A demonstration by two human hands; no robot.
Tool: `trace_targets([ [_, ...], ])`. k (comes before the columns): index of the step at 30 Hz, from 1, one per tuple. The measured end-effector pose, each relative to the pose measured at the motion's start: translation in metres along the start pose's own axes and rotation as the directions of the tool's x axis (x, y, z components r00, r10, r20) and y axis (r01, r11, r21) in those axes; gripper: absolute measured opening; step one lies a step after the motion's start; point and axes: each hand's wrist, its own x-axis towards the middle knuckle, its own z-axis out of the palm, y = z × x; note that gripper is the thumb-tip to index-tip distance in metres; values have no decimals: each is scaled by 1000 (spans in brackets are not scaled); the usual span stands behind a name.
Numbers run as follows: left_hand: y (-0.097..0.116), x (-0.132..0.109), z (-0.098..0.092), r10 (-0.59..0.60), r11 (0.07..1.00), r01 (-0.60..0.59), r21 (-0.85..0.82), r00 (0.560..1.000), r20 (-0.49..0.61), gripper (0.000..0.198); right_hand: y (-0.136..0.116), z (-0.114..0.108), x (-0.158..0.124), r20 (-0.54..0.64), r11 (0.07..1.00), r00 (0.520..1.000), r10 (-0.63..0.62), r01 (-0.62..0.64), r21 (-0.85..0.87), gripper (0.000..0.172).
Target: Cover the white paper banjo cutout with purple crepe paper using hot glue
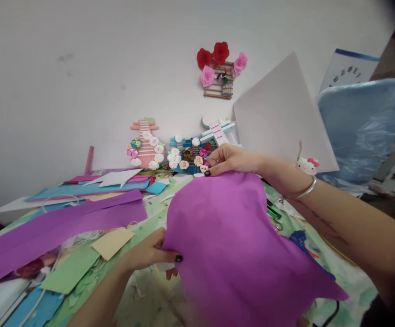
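A large sheet of purple paper [231,240] hangs in front of me, curved and partly creased, held up over the table. My left hand [156,254] pinches its left edge, thumb on the near side and the other fingers behind. At the top edge, my right hand [231,159] grips the sheet between thumb and bent fingers; a silver bangle [308,187] circles that wrist. The sheet hides the middle of the table. Just past its right edge, a green-handled cutter [273,211] shows in part.
Purple paper strips [81,222], a green paper piece [71,268] and a beige piece [113,243] lie at left. Flower-decorated crafts [146,145] lean on the back wall. At right stand a white board [282,109], a cat figurine [307,165] and a plastic-covered blue object [367,122].
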Motion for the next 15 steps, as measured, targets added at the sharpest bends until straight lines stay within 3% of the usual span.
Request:
trace_targets([
  [6,-2,1,1,-27,1000,27,7,999,-27,15,19,10,-1,160,975,987,4,-40,219,33],
  [9,-1,5,4,-38,999,38,-14,999,7,15,19,9,-3,230,968,973,-1,-57,245,17],
  [10,-1,6,5,-42,999,43,-20,999,18,16,16,9,-3,232,976,973,6,-57,210,9],
  [15,1,9,7,-90,996,90,-14,995,37,17,-8,10,3,161,986,986,-51,76,-151,12],
])
